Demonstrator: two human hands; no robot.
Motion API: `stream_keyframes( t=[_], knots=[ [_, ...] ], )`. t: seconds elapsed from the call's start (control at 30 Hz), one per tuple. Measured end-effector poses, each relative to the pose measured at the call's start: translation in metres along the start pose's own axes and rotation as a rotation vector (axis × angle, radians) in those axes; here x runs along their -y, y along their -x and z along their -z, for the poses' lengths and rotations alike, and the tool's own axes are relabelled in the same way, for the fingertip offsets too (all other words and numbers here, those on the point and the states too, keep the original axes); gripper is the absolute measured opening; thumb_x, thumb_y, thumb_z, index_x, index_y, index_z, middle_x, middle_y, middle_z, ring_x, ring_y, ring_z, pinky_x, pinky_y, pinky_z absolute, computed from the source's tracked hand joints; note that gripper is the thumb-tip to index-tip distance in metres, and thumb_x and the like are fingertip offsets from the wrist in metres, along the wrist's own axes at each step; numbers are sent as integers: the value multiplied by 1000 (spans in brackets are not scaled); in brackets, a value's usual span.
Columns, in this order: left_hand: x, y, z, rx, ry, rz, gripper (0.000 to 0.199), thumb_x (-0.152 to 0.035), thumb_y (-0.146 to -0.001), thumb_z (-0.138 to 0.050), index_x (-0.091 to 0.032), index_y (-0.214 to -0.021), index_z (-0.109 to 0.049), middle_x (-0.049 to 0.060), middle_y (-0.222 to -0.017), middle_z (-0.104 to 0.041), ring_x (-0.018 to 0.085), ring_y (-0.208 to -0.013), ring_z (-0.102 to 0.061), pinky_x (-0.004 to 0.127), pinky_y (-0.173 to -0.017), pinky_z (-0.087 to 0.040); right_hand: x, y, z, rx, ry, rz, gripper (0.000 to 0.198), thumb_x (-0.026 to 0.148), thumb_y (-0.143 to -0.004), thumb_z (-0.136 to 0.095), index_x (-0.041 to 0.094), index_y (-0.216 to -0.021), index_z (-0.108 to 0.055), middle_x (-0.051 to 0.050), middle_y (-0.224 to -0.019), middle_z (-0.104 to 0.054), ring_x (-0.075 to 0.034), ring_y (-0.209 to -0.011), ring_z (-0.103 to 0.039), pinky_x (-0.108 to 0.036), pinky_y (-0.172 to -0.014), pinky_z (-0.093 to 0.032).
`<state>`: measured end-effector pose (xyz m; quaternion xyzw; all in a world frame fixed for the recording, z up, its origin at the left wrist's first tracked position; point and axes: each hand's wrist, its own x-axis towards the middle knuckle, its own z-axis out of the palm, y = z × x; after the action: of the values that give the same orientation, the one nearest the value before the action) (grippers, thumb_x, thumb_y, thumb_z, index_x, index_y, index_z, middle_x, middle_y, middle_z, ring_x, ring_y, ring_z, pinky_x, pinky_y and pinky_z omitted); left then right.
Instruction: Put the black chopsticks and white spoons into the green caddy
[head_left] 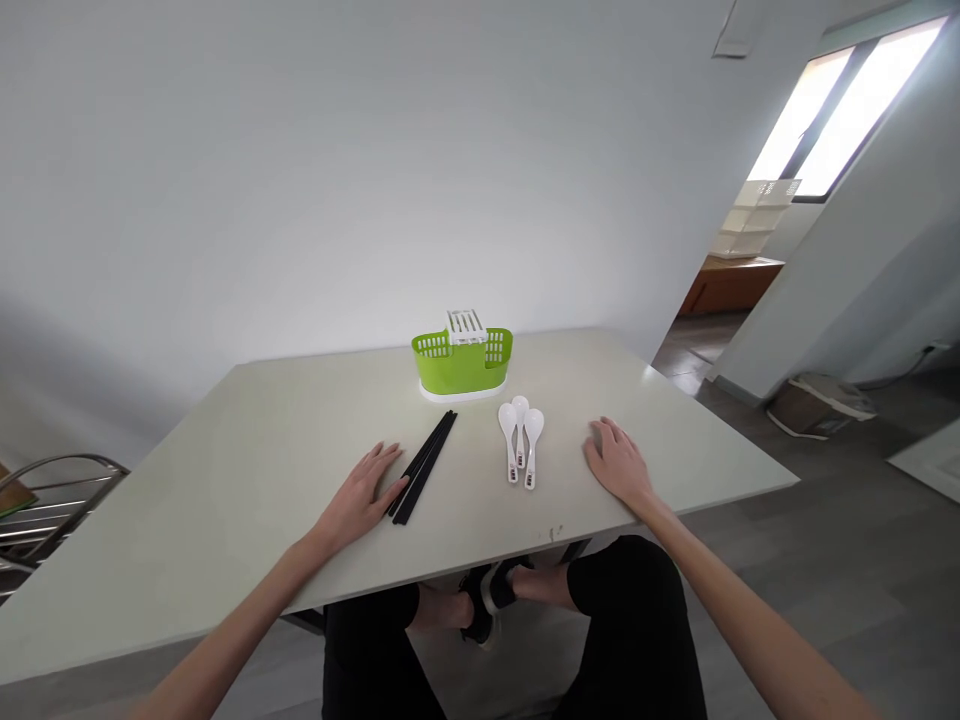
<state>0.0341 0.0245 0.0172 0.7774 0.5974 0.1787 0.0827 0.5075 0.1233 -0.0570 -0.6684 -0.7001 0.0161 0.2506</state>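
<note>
My left hand [365, 492] lies on the table with its fingers stretched out, its thumb at the lower end of the black chopsticks [425, 468]. These chopsticks lie slanted in a loose bundle. My right hand [618, 462] rests on the table to the right, fingers extended and holding nothing. Between the hands, nearer the right one, three white spoons [520, 440] lie side by side with their bowls pointing away from me. Behind them stands a green utensil basket [459, 374] with slotted sides, a white base and a white slotted piece on top.
The pale table [262, 480] meets a white wall [337, 180] at its far edge. Left of it is a metal rack [60, 500]. On the floor at right stands a bin [819, 404]; a window [844, 105] and stacked white drawers [756, 220] are farther back.
</note>
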Motion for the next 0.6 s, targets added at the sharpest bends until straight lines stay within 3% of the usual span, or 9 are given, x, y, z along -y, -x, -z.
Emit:
stream_keyframes(
  t=[0.27,0.4,0.5,0.6],
  knots=[
    [3,2,-4,-51,66,18,60,-60,-103,-44,-25,-151,-51,6,-160,-52,28,-157,-33,51,-128,-33,3,5,6,21,-22,-36,50,42,-103,-34,17,-142,-54,-17,-158,-49,-33,-149,-43,-52,-122,-36],
    [2,3,-4,-90,97,33,53,-60,-101,-48,-26,-139,-61,6,-155,-57,28,-153,-41,51,-124,-40,6,8,8,19,-40,-43,50,45,-103,-34,19,-142,-54,-15,-158,-50,-33,-149,-43,-54,-121,-38],
    [6,2,5,-149,29,28,42,-56,-101,-48,-27,-124,-68,5,-150,-62,28,-151,-44,50,-123,-42,8,9,9,2,-43,-38,49,45,-103,-34,21,-140,-55,-14,-158,-51,-32,-149,-44,-54,-121,-38],
    [16,-3,21,-155,-127,16,38,-51,-100,-47,-28,-116,-73,4,-153,-59,32,-155,-36,53,-124,-41,9,9,9,5,-50,-28,49,46,-103,-33,21,-140,-55,-14,-158,-51,-32,-149,-44,-53,-121,-38]
  ],
)
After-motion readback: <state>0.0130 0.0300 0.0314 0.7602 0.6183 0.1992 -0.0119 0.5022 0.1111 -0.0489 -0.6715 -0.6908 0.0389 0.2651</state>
